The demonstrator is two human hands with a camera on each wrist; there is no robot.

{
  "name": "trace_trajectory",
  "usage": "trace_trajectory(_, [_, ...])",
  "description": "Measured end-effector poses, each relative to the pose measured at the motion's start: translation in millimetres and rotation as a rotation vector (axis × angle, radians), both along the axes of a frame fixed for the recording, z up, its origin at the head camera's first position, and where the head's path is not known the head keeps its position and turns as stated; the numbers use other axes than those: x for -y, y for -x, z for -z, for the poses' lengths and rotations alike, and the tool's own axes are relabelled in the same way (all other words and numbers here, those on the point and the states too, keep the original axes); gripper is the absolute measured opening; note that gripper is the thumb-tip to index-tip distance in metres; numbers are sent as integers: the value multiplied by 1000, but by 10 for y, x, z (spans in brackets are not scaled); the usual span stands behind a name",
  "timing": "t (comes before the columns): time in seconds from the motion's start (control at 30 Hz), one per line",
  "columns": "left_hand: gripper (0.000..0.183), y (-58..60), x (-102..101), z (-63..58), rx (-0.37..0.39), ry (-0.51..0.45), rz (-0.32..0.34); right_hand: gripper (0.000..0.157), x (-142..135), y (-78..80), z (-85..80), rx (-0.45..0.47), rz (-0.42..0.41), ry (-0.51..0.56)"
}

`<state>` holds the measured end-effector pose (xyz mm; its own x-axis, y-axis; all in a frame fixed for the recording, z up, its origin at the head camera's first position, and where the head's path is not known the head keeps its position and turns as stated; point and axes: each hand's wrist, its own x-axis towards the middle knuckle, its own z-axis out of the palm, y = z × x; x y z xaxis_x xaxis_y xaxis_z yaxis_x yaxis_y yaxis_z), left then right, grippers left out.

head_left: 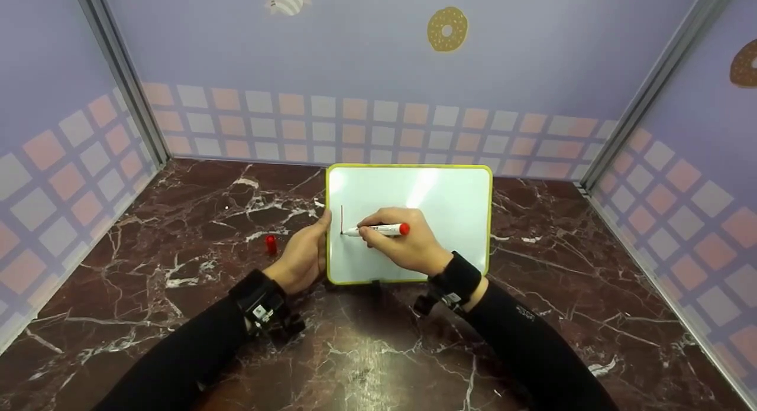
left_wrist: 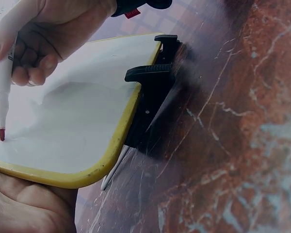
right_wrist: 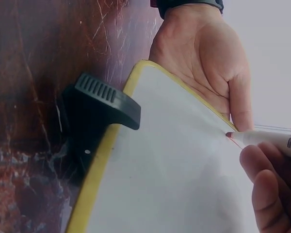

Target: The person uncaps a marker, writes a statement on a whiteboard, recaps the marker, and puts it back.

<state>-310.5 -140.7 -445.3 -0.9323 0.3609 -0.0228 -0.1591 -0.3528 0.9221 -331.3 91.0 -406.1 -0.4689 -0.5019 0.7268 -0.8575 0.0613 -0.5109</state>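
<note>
A small whiteboard (head_left: pixel 443 222) with a yellow frame stands tilted on a black stand (left_wrist: pixel 148 104), whose clips hook over its lower edge. My right hand (head_left: pixel 408 239) pinches a white marker (head_left: pixel 384 229) with a red end, its red tip (left_wrist: pixel 2 135) at the board's surface near the left side. A thin red vertical line (head_left: pixel 342 216) runs up from that tip. My left hand (head_left: pixel 304 254) grips the board's left edge, thumb along the frame and the other fingers partly hidden behind it. In the right wrist view the left palm (right_wrist: pixel 203 53) lies against the yellow rim.
A red marker cap (head_left: pixel 271 244) stands on the dark red marbled table (head_left: pixel 195 281), left of my left hand. Behind the board rises a lilac wall (head_left: pixel 366 74) with pink and white squares. Side walls close off the table at left and right.
</note>
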Motion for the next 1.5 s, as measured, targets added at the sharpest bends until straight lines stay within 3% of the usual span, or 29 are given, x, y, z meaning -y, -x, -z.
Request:
trace_trajectory(0.47, [70, 6, -2, 12, 3, 2, -7, 7, -12, -5, 22, 5, 5, -63])
trace_trajectory(0.77, [74, -7, 12, 19, -9, 30, -21, 7, -12, -7, 16, -46, 8, -72])
trace_trajectory(1.27, [73, -6, 5, -2, -12, 22, -2, 8, -17, 2, -7, -98, 55, -112])
trace_trajectory(1.5, [73, -7, 9, -2, -13, 23, 2, 6, -14, -2, -3, -82, 39, -94])
